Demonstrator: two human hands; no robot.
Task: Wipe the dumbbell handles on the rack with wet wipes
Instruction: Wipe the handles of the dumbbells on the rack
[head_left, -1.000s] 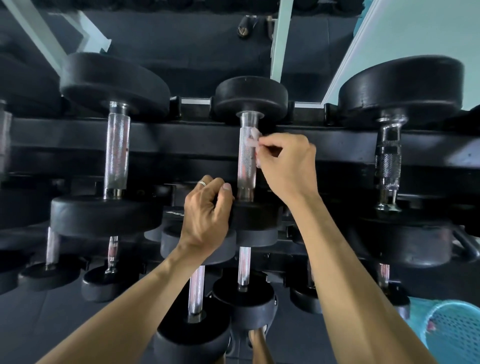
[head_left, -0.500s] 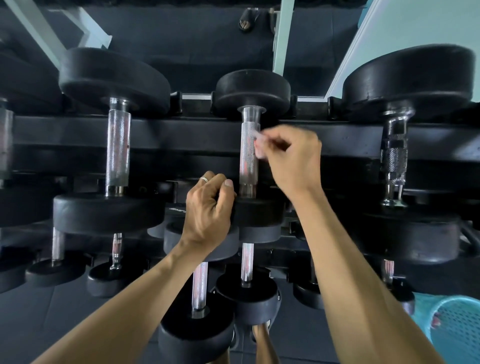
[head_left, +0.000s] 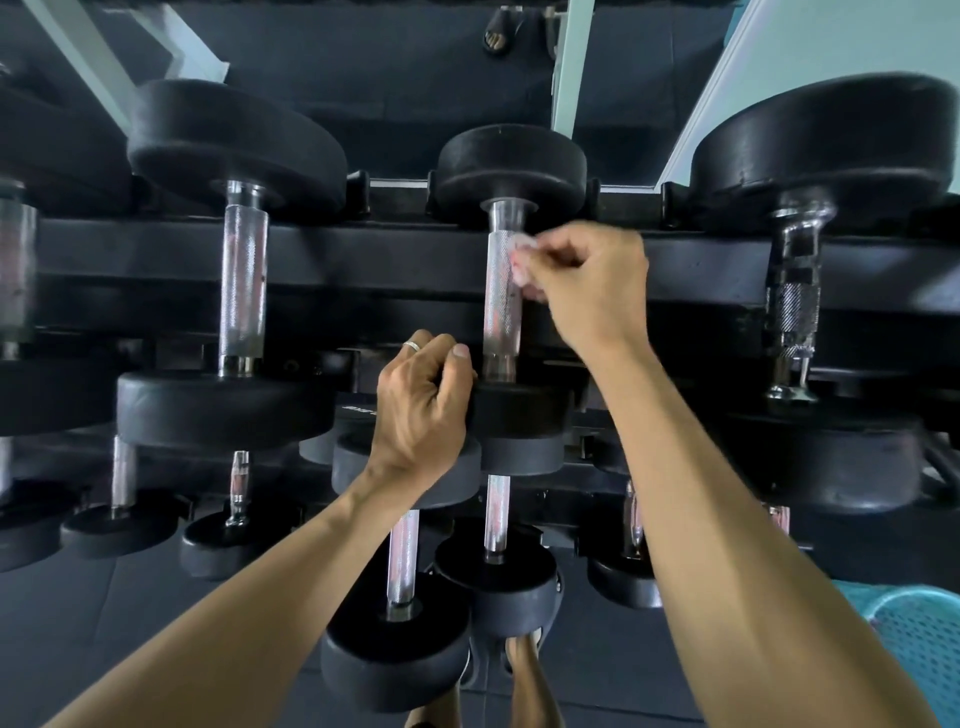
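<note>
Knurled steel handle (head_left: 501, 291), mid-rack: right hand (head_left: 587, 286) pinches wet wipe (head_left: 522, 260) against it; left hand (head_left: 421, 410) grips near weight head (head_left: 519, 413), likely steadying.

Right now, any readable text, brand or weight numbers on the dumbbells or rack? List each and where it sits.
Nothing legible.
Pale lettering on the black dumbbell head just left of the left hand: a short mark, too blurred and small to read.
Other dumbbell heads and the rack rail: no weight numbers or labels show.
Wet wipe in the right hand: no print visible.
</note>
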